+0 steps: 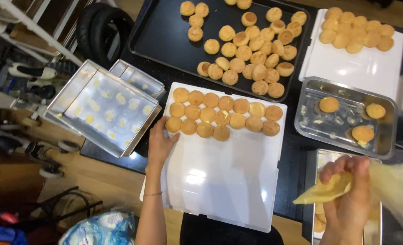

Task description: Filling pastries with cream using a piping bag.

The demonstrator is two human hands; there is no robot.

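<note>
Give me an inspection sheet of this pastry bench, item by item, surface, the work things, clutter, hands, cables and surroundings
Surface: dark table, crowded with trays.
Job's things: white board with three rows of round golden puffs; piping bag of yellow cream.
Clutter: black tray of puffs; second white board with puffs; steel pan holding three puffs; empty stacked metal pans smeared yellow.
Grippers: left hand rests on the white board's edge, fingers beside the puffs; right hand grips the piping bag.
Cables: nothing seen.
Surroundings: wooden floor, tyre, plastic bag.
</note>
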